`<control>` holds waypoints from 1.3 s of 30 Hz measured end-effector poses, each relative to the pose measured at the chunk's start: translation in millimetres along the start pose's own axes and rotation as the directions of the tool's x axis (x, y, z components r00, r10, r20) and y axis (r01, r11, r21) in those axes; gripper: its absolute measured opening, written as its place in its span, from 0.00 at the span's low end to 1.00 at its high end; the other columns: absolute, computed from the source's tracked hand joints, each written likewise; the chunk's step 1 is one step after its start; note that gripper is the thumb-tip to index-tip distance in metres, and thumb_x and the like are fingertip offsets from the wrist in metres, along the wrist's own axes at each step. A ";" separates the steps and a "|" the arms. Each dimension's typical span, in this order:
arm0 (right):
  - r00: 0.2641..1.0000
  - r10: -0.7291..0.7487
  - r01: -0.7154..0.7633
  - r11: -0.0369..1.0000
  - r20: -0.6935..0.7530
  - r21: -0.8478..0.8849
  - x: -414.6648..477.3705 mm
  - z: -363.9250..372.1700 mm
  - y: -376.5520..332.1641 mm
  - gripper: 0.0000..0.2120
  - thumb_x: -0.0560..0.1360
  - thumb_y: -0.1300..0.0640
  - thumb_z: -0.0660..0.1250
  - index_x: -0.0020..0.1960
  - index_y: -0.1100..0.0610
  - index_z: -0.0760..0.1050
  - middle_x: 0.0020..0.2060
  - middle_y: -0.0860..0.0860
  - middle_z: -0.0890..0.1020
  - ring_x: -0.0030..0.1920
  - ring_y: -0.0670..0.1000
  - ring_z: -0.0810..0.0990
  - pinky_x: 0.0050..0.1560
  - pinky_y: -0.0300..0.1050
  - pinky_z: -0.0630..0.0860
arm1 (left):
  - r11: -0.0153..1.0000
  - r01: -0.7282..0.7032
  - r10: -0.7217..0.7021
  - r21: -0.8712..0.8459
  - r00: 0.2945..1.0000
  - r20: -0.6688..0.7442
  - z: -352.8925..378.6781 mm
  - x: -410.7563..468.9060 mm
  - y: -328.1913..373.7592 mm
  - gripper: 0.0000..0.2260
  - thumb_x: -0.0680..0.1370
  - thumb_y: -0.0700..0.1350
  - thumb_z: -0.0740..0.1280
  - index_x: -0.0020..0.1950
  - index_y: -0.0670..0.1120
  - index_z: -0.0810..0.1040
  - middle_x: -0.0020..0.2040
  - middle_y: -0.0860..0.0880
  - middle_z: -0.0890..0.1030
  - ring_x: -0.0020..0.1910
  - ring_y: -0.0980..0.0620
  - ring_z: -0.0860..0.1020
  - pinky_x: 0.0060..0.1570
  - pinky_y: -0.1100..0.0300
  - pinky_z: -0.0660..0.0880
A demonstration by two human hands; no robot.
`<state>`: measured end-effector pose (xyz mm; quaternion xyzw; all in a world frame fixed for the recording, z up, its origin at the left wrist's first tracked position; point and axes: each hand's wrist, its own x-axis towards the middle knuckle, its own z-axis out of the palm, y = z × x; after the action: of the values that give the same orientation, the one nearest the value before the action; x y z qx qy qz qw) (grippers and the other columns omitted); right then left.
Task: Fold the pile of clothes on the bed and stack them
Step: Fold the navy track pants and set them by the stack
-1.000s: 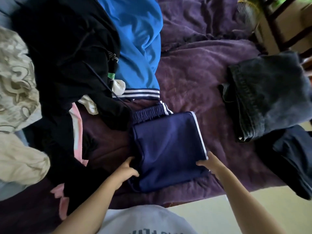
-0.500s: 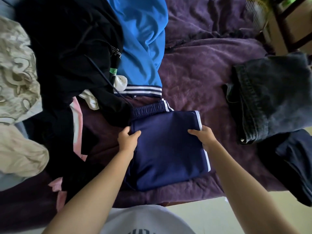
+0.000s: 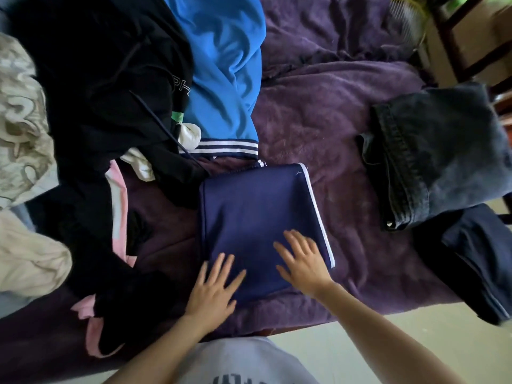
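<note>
The left hand lies flat with its fingers spread and straight on the near left part of the folded navy shorts, its palm partly off the near edge. The right hand rests flat beside it, fingers fanned out on the near right part of the same garment, close to the white stripe along its right edge. Neither hand grips anything.

The navy shorts sit as a neat rectangle near the front edge of the bed, on the purple cover. Just to their left spreads the unfolded pile: a black garment with a pink piece under it, a bright blue top behind, and cream patterned cloth at the far left. Well apart on the right lie folded dark jeans, with a dark navy folded piece just in front of them at the edge of the bed.
</note>
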<state>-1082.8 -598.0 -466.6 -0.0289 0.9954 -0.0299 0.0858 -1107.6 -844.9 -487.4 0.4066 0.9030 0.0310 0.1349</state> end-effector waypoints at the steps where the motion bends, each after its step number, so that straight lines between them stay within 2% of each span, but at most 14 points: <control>1: 0.983 -0.091 0.098 0.994 0.157 -0.039 -17.3 6.1 1.2 0.30 0.61 0.42 0.74 0.60 0.51 0.76 0.56 0.58 0.80 0.60 0.59 0.74 0.51 0.54 0.78 | 0.996 0.083 -0.080 -0.025 0.991 0.106 3.3 -8.4 -8.4 0.39 0.57 0.58 0.75 0.66 0.52 0.67 0.73 0.41 0.61 0.69 0.36 0.61 0.56 0.36 0.71; 3: 0.897 -0.088 0.133 0.988 0.434 -0.074 -37.0 10.1 4.5 0.40 0.48 0.44 0.81 0.60 0.49 0.79 0.59 0.56 0.80 0.59 0.57 0.79 0.52 0.56 0.77 | 0.985 0.172 -0.168 0.001 0.962 0.214 5.7 -21.4 -21.3 0.45 0.51 0.53 0.79 0.66 0.52 0.66 0.68 0.43 0.69 0.61 0.31 0.68 0.48 0.34 0.74; 5: 0.882 -0.040 0.101 0.989 0.470 -0.105 -35.6 10.9 5.9 0.47 0.41 0.53 0.83 0.61 0.48 0.78 0.60 0.57 0.79 0.59 0.58 0.79 0.54 0.58 0.76 | 0.985 0.168 -0.174 0.046 0.954 0.243 7.5 -24.0 -29.2 0.49 0.45 0.46 0.81 0.66 0.49 0.69 0.64 0.44 0.76 0.60 0.30 0.70 0.48 0.34 0.73; 8: 0.907 0.025 0.053 0.984 0.420 -0.172 -19.4 4.6 3.3 0.49 0.37 0.59 0.83 0.60 0.49 0.79 0.57 0.60 0.80 0.57 0.60 0.80 0.52 0.63 0.75 | 0.976 0.208 -0.215 0.055 0.957 0.193 1.9 -17.6 -25.2 0.44 0.43 0.45 0.81 0.59 0.40 0.79 0.60 0.44 0.79 0.61 0.33 0.70 0.48 0.34 0.74; 12: 0.898 0.023 0.064 0.981 0.439 -0.182 -4.4 1.1 3.2 0.34 0.44 0.61 0.82 0.50 0.50 0.83 0.48 0.59 0.83 0.49 0.62 0.82 0.43 0.65 0.78 | 0.977 0.211 -0.211 0.014 0.970 0.124 -12.1 -8.0 0.7 0.42 0.45 0.50 0.81 0.57 0.38 0.80 0.58 0.38 0.79 0.60 0.35 0.74 0.51 0.36 0.73; 15: 0.909 -0.038 0.110 0.982 0.414 -0.153 3.2 -8.7 5.3 0.23 0.43 0.60 0.81 0.37 0.52 0.83 0.34 0.52 0.81 0.35 0.56 0.82 0.32 0.47 0.79 | 0.998 0.057 -0.057 -0.014 0.998 0.005 -19.0 -0.5 24.1 0.46 0.49 0.56 0.79 0.64 0.41 0.71 0.60 0.37 0.78 0.63 0.38 0.67 0.58 0.39 0.69; 17: 0.926 -0.077 0.134 0.983 0.370 -0.128 4.2 -21.4 8.1 0.20 0.43 0.61 0.80 0.34 0.52 0.81 0.28 0.49 0.77 0.28 0.53 0.78 0.25 0.38 0.73 | 0.998 0.052 -0.050 -0.037 0.997 0.058 -22.3 7.1 32.8 0.52 0.47 0.61 0.79 0.65 0.43 0.66 0.59 0.36 0.78 0.61 0.36 0.71 0.53 0.39 0.74; 20: 0.951 -0.086 0.117 0.989 0.297 -0.088 4.0 -51.2 3.4 0.21 0.44 0.63 0.79 0.36 0.51 0.82 0.28 0.48 0.77 0.25 0.52 0.76 0.21 0.35 0.66 | 0.973 0.205 -0.186 -0.107 0.968 0.169 -28.7 13.7 33.1 0.57 0.42 0.57 0.82 0.67 0.44 0.65 0.56 0.34 0.79 0.53 0.33 0.78 0.47 0.39 0.75; 23: 0.954 -0.088 0.123 0.987 0.286 -0.108 6.8 -73.1 -6.7 0.21 0.49 0.64 0.78 0.42 0.52 0.82 0.32 0.50 0.79 0.29 0.54 0.78 0.23 0.35 0.63 | 0.965 0.223 -0.207 -0.139 0.971 0.122 -30.4 9.4 19.9 0.54 0.42 0.47 0.84 0.65 0.43 0.66 0.50 0.35 0.81 0.46 0.35 0.81 0.44 0.43 0.77; 26: 0.956 -0.011 0.063 0.983 0.293 -0.171 9.2 -96.5 -24.6 0.21 0.49 0.62 0.78 0.40 0.50 0.82 0.32 0.48 0.79 0.30 0.52 0.78 0.25 0.36 0.58 | 0.961 0.191 -0.184 -0.201 0.982 0.049 -39.1 4.6 -2.1 0.44 0.42 0.37 0.82 0.57 0.40 0.74 0.34 0.41 0.80 0.27 0.42 0.79 0.25 0.56 0.76; 28: 0.935 -0.012 0.068 0.987 0.354 -0.148 6.8 -105.7 -33.8 0.19 0.66 0.62 0.71 0.56 0.52 0.78 0.46 0.52 0.79 0.45 0.55 0.79 0.33 0.42 0.66 | 0.969 0.160 -0.164 -0.186 0.986 -0.007 -51.9 3.4 -17.2 0.37 0.41 0.34 0.81 0.49 0.39 0.80 0.28 0.44 0.77 0.21 0.45 0.76 0.17 0.61 0.70; 30: 0.908 0.040 0.025 0.988 0.417 -0.149 5.1 -111.2 -39.4 0.21 0.75 0.66 0.59 0.66 0.54 0.69 0.57 0.54 0.75 0.56 0.59 0.73 0.44 0.49 0.70 | 0.981 0.130 -0.137 -0.145 0.990 -0.042 -65.9 4.8 -32.6 0.33 0.41 0.34 0.81 0.46 0.40 0.82 0.27 0.47 0.77 0.20 0.48 0.75 0.15 0.63 0.67; 34: 0.921 0.083 -0.029 0.989 0.381 -0.146 8.9 -129.4 -55.4 0.22 0.75 0.67 0.58 0.67 0.54 0.67 0.59 0.54 0.74 0.58 0.58 0.73 0.44 0.48 0.67 | 0.984 0.128 -0.131 -0.125 0.991 -0.016 -88.1 1.5 -47.4 0.32 0.41 0.35 0.81 0.44 0.43 0.83 0.26 0.50 0.76 0.19 0.50 0.75 0.14 0.64 0.65; 39: 0.922 0.123 -0.071 0.986 0.368 -0.152 5.5 -142.2 -61.3 0.22 0.76 0.65 0.57 0.68 0.51 0.67 0.60 0.52 0.74 0.59 0.58 0.72 0.46 0.48 0.68 | 0.988 0.119 -0.113 -0.097 0.991 0.066 -116.0 -4.7 -51.5 0.24 0.59 0.35 0.77 0.54 0.44 0.80 0.34 0.48 0.80 0.29 0.47 0.80 0.22 0.59 0.70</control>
<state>-1109.5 -651.7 -323.7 0.0094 0.9605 0.0482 0.2741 -1173.2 -876.5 -383.4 0.3466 0.9180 0.0563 0.1840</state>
